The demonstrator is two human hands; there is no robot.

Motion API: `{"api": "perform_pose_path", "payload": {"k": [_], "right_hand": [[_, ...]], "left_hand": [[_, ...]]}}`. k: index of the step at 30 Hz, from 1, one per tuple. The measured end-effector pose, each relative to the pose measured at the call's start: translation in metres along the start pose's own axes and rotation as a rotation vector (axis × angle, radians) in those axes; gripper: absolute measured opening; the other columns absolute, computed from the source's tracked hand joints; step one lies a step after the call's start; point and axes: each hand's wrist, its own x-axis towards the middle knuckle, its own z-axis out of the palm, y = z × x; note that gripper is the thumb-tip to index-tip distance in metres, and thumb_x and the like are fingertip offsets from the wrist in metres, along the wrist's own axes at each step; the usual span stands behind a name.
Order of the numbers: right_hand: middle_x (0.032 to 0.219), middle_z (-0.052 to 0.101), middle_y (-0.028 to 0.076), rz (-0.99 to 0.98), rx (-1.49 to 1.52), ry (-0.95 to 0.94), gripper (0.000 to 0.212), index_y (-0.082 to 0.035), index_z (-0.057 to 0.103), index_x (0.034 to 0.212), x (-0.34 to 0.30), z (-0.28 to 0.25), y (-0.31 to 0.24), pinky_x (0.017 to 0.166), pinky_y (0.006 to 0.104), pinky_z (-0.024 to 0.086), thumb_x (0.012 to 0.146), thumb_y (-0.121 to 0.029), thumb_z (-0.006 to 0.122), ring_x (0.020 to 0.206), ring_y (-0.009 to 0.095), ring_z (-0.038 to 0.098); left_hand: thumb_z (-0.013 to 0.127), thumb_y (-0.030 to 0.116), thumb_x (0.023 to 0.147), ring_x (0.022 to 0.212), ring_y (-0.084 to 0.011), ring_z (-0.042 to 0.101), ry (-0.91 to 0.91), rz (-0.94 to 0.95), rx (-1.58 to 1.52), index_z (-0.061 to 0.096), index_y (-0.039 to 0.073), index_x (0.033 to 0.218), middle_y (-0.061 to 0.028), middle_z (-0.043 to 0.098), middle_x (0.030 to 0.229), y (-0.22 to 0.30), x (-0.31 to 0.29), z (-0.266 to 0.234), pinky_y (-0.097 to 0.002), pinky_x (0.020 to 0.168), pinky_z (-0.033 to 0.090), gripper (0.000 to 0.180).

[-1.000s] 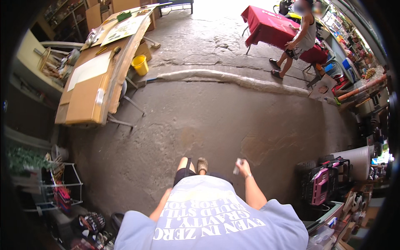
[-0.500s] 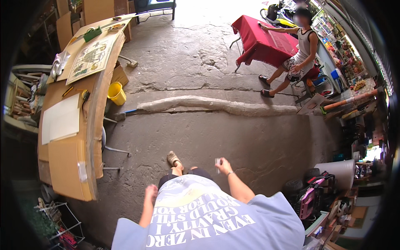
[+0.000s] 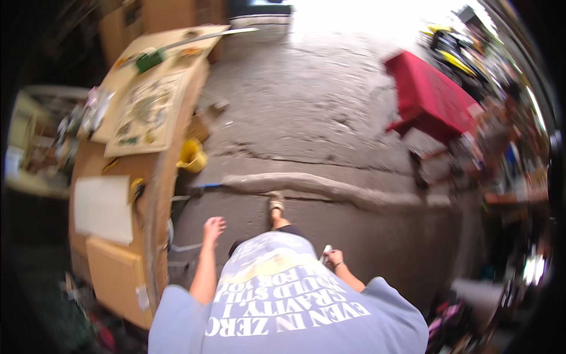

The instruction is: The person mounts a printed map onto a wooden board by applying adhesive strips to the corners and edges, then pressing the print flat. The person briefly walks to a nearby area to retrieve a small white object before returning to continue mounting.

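Observation:
My left hand [image 3: 214,228] swings out in front of my body, its fingers loosely apart and nothing in them. It is nearest to the cardboard-topped table [image 3: 154,218] on the left, but does not touch it. By my right side, my right hand [image 3: 334,258] is closed on a small whitish object [image 3: 326,251], too small and blurred to name. On the table lie a white sheet [image 3: 103,207], a flat cardboard piece [image 3: 115,277], a board with a printed picture [image 3: 144,112] and a green box-like item [image 3: 150,61].
A yellow bucket [image 3: 192,156] stands beside the table. Across the concrete floor runs a raised ridge [image 3: 306,184], with my front foot [image 3: 276,202] close to it. Far right are a red-covered table [image 3: 430,97], a blurred seated person [image 3: 498,135] and a yellow-black motorbike [image 3: 457,56].
I have stepped forward, nearer the floor ridge. My left hand has swung forward and my right hand back toward my side. The view has turned left, so the tables sit further right.

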Motion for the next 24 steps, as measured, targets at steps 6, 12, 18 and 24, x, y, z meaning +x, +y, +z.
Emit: {"api": "perform_pose_path", "payload": {"k": [6, 12, 18, 24], "right_hand": [[0.084, 0.066, 0.002, -0.449, 0.067, -0.126, 0.029, -0.004, 0.066, 0.114, 0.069, -0.03, -0.334, 0.056, 0.0303, 0.048, 0.087, -0.012, 0.075, 0.067, 0.014, 0.058], [0.096, 0.066, -0.002, -0.676, 0.309, -0.614, 0.027, -0.004, 0.066, 0.119, 0.018, 0.014, -0.616, 0.074, 0.0257, 0.052, 0.097, -0.019, 0.072, 0.084, 0.008, 0.063], [0.107, 0.071, 0.005, -0.56, 0.483, -1.02, 0.028, -0.003, 0.062, 0.123, -0.059, 0.158, -0.753, 0.079, 0.0273, 0.055, 0.099, -0.014, 0.07, 0.092, 0.011, 0.066], [0.116, 0.073, 0.01, -0.422, 0.539, -1.119, 0.029, -0.003, 0.059, 0.122, -0.107, 0.281, -0.822, 0.079, 0.0257, 0.056, 0.098, -0.012, 0.071, 0.091, 0.01, 0.067]], "left_hand": [[0.061, 0.02, 0.103, 0.087, -0.0191, 0.072, 0.137, 0.45, 0.079, 0.069, 0.001, 0.111, -0.0118, 0.076, 0.094, 0.072, 0.025, 0.054, -0.0319, 0.077, 0.057, 0.022], [0.059, 0.017, 0.103, 0.086, -0.0247, 0.072, 0.365, 0.55, 0.061, 0.07, 0.002, 0.109, -0.0132, 0.075, 0.096, 0.203, 0.049, 0.019, -0.0358, 0.077, 0.056, 0.019], [0.06, 0.019, 0.102, 0.092, -0.0233, 0.07, 0.744, 0.685, 0.141, 0.07, 0.003, 0.107, -0.0129, 0.074, 0.101, 0.305, 0.163, -0.127, -0.0349, 0.081, 0.054, 0.019], [0.062, 0.027, 0.102, 0.107, -0.0352, 0.066, 1.003, 0.616, 0.476, 0.069, 0.001, 0.113, -0.0185, 0.072, 0.11, 0.381, 0.335, -0.353, -0.0442, 0.093, 0.051, 0.029]]}}
